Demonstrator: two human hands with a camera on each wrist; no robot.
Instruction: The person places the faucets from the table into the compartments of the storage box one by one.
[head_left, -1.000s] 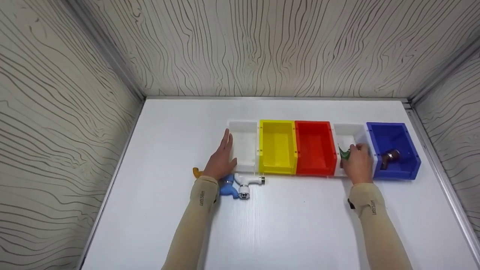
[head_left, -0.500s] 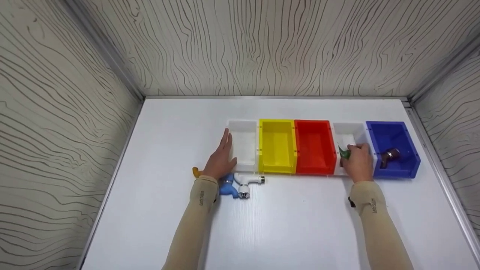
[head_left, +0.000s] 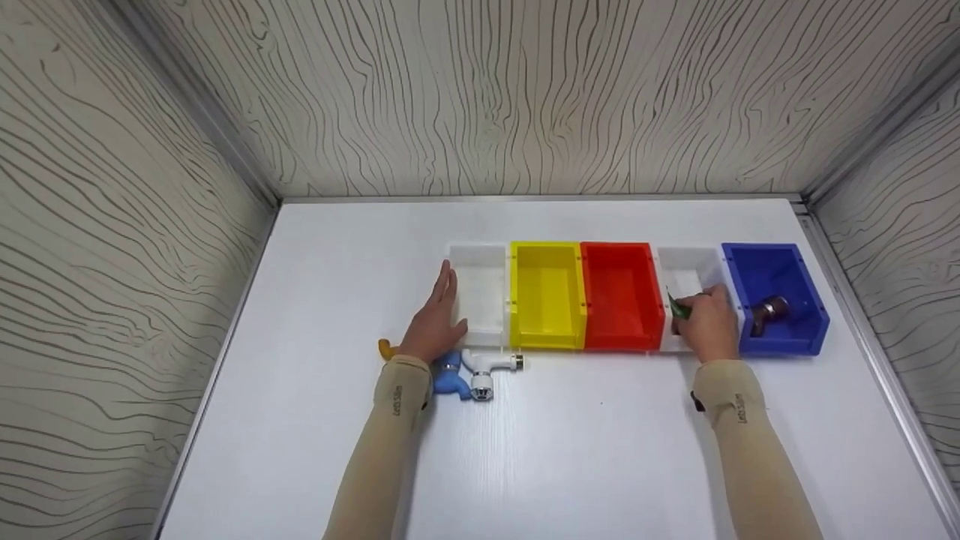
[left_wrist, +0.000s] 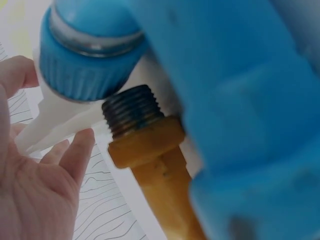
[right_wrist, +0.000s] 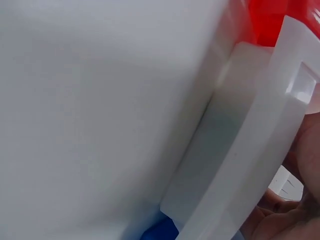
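My left hand [head_left: 431, 322] lies along the left side of the leftmost white bin [head_left: 480, 300], fingers straight and thumb at its front corner. Below that wrist lie a blue tap [head_left: 452, 384], a white tap [head_left: 482, 375] and an orange tap [head_left: 386, 348]. In the left wrist view, the blue tap [left_wrist: 250, 115] and the threaded orange tap [left_wrist: 155, 150] fill the foreground. My right hand [head_left: 709, 322] reaches into the second white bin [head_left: 681, 259] and holds a green pointed piece [head_left: 680, 310], mostly hidden by the hand. The bin's wall [right_wrist: 240, 150] covers it in the right wrist view.
Between the white bins stand a yellow bin [head_left: 547, 292] and a red bin [head_left: 621, 292]. At the right end, a blue bin [head_left: 765, 270] holds a brown tap [head_left: 772, 309]. Patterned panels [head_left: 487, 97] wall in the white table [head_left: 600, 465].
The whole head view has shifted slightly to the left. The green piece has tilted a little in my right hand; the left hand keeps its place at the bin.
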